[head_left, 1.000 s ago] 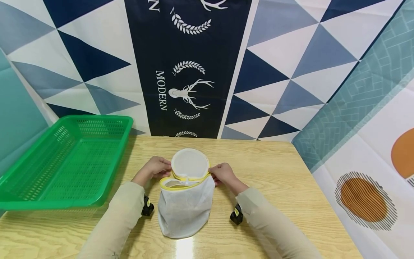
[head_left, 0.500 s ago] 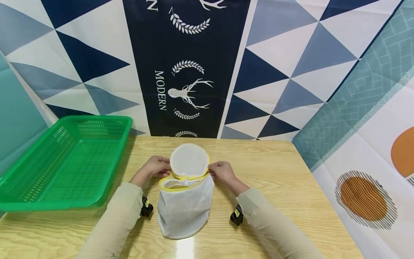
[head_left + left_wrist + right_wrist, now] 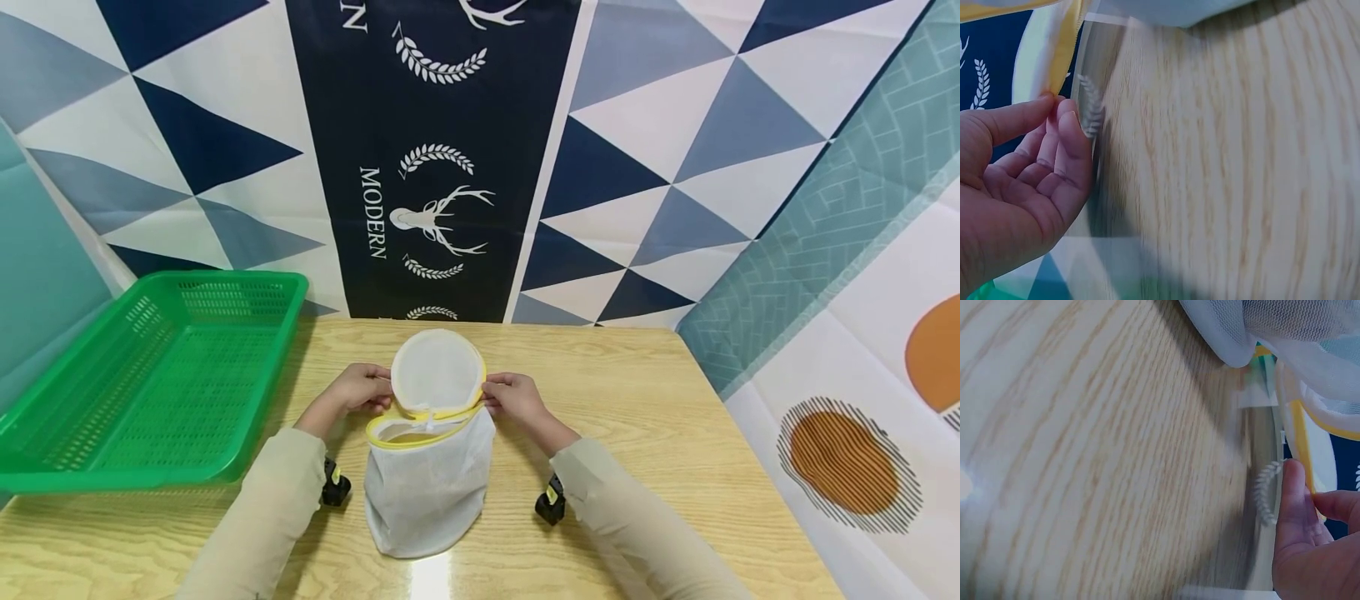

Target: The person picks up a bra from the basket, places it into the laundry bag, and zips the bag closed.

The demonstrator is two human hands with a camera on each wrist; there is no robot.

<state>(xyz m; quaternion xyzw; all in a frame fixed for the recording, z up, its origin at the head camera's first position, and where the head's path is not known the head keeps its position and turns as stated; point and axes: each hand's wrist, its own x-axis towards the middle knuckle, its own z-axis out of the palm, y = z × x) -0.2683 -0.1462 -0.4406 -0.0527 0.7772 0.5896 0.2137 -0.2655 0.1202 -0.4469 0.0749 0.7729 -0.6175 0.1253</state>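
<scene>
A white mesh laundry bag (image 3: 427,500) with yellow zipper trim stands on the table, its mouth partly open. Its round white lid (image 3: 437,371) is lifted at the back, facing the head camera. My left hand (image 3: 358,389) pinches the lid's left edge. On the opposite edge, my right hand (image 3: 517,396) pinches the yellow trim near the zipper. In the left wrist view, the thumb and fingertips (image 3: 1054,100) meet on the yellow edge. The right wrist view has the trim between thumb and fingers (image 3: 1294,500). What lies inside the bag is hidden.
A green plastic basket (image 3: 172,400) with slotted walls sits at the left of the wooden table (image 3: 615,400). Patterned cloth (image 3: 427,167) covers the wall behind. A small black device (image 3: 551,500) is worn at each wrist.
The lid has risen slightly and shifted a little left, held by both hands. My left hand has drifted slightly left; the right has barely moved.
</scene>
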